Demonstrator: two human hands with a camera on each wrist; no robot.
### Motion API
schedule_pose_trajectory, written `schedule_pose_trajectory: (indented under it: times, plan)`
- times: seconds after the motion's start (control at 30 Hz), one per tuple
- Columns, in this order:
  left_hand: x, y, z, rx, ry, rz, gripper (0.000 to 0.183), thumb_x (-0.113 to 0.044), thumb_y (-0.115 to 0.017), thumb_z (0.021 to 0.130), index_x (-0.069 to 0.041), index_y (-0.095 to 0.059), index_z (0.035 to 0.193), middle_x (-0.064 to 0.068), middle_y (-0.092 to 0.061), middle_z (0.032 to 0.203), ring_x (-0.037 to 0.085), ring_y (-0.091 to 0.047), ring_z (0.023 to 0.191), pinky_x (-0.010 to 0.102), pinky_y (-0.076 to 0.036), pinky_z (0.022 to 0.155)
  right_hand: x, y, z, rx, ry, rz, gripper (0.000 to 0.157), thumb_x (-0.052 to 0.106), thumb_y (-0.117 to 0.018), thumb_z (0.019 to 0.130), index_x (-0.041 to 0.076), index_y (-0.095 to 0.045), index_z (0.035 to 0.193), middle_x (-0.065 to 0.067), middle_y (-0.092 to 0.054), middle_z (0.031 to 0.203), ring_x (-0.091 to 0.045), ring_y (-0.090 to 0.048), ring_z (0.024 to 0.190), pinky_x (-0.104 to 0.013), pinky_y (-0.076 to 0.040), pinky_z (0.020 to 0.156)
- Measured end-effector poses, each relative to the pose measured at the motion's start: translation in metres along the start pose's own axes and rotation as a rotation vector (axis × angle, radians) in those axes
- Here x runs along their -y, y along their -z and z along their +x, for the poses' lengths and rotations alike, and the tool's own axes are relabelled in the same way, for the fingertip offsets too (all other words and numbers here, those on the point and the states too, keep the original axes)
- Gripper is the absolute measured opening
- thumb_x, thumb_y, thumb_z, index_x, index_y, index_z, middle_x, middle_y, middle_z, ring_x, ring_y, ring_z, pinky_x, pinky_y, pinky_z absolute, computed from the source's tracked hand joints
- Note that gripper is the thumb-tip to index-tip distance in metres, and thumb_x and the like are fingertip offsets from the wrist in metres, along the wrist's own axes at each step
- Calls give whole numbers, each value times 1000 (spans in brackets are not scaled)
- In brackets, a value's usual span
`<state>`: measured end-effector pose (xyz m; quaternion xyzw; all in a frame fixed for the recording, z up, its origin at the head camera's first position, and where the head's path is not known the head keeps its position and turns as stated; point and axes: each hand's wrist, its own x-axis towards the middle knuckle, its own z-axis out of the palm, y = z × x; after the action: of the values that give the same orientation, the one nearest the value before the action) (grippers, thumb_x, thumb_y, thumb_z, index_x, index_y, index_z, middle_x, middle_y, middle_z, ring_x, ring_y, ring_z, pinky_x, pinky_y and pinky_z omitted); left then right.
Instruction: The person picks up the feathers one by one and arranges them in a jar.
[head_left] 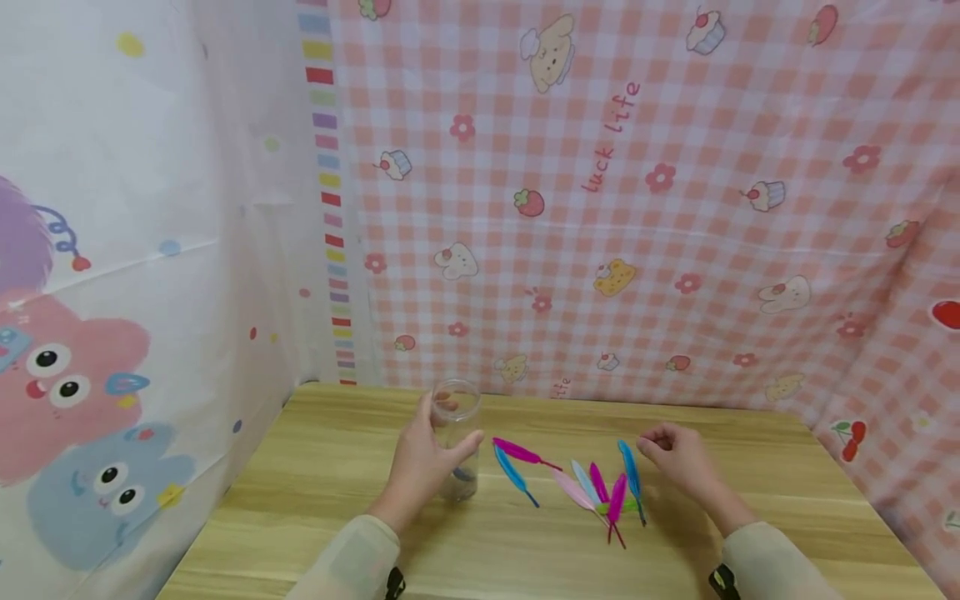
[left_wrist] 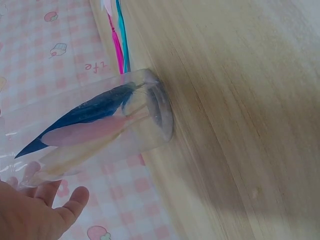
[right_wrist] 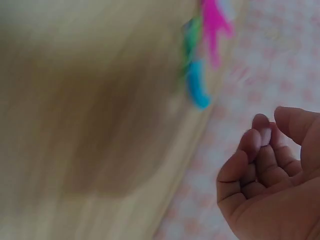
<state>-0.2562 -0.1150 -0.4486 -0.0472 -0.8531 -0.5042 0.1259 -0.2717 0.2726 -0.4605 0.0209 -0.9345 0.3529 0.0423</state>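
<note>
My left hand (head_left: 426,457) grips a clear plastic jar (head_left: 462,442) with an open top, its thumb on the near side. Inside the jar (left_wrist: 107,117), the left wrist view shows a dark blue feather (left_wrist: 82,114), a pink feather (left_wrist: 85,130) and a pale cream one (left_wrist: 70,157). My right hand (head_left: 675,454) hovers at the right of the loose feathers, fingers loosely curled and holding nothing. Nearest it lies a blue feather (head_left: 630,468). Beside that, magenta (head_left: 617,497), pale pink (head_left: 573,489), white and green feathers overlap in a pile.
Between jar and pile lie another magenta feather (head_left: 517,451) and a blue feather (head_left: 511,469). All rest on a wooden table (head_left: 300,500). A pink checked cloth (head_left: 480,208) hangs behind its far edge, with a white printed cloth (head_left: 255,208) on the left.
</note>
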Motion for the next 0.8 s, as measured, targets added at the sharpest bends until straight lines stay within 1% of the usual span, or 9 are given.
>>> schedule_pose_trajectory:
  times: [0.07, 0.13, 0.23, 0.37, 0.4, 0.43, 0.6, 0.63, 0.8]
  plan:
    - [1, 1, 0, 1, 4, -2, 76, -37, -89, 89, -13, -49, 149, 3, -69, 143, 33, -67, 127, 56, -56, 108, -12, 1, 3, 28, -39, -24, 26, 21, -68, 105, -3, -72, 113, -16, -76, 106, -24, -68, 95, -38, -60, 79]
    - [2, 2, 0, 5, 5, -3, 76, -37, -88, 89, -13, -48, 149, 5, -69, 144, 33, -66, 129, 57, -55, 109, -19, -2, 7, 69, -79, -52, 27, 23, -68, 105, -3, -71, 114, -15, -75, 107, -24, -68, 95, -41, -60, 81]
    - [3, 3, 0, 9, 6, -1, 77, -39, -88, 90, -12, -48, 150, 6, -68, 145, 34, -66, 131, 58, -54, 111, -24, -10, 14, 118, -125, -119, 31, 27, -67, 104, -1, -70, 116, -13, -74, 106, -24, -66, 94, -44, -59, 83]
    - [3, 3, -1, 10, 2, -6, 77, -38, -88, 89, -12, -48, 150, 7, -68, 146, 34, -66, 132, 58, -54, 111, -18, -19, 22, 140, -160, -206, 37, 34, -70, 101, 0, -69, 116, -12, -73, 108, -25, -65, 96, -49, -58, 89]
    - [3, 2, -2, 10, 0, -8, 77, -37, -88, 90, -12, -48, 150, 6, -68, 145, 34, -66, 132, 58, -54, 111, -16, -21, 23, 143, -169, -210, 35, 35, -71, 99, 2, -68, 109, -10, -71, 101, -24, -63, 92, -47, -57, 84]
    - [3, 2, -2, 9, -3, -9, 77, -37, -88, 90, -12, -48, 150, 6, -68, 145, 34, -66, 132, 58, -54, 111, -13, -23, 24, 147, -174, -215, 35, 35, -73, 98, 2, -68, 108, -9, -70, 100, -24, -63, 92, -47, -57, 84]
    - [2, 0, -2, 6, -11, -10, 75, -36, -88, 89, -13, -48, 148, 6, -69, 144, 34, -66, 131, 57, -54, 110, -6, -30, 29, 153, -182, -255, 33, 28, -79, 93, -1, -67, 106, -10, -68, 94, -23, -61, 85, -47, -58, 81]
    - [2, 0, -2, 7, -13, -8, 75, -36, -88, 89, -13, -49, 148, 6, -69, 143, 33, -66, 130, 57, -54, 110, -5, -31, 30, 155, -184, -267, 36, 26, -79, 93, -2, -68, 113, -13, -71, 101, -25, -64, 88, -50, -59, 86]
    - [0, 1, -1, 8, -15, -2, 75, -35, -88, 90, -12, -48, 149, 5, -69, 142, 32, -67, 130, 56, -55, 109, -4, -34, 33, 157, -193, -246, 34, 19, -78, 94, -4, -70, 118, -18, -74, 111, -28, -67, 95, -55, -58, 94]
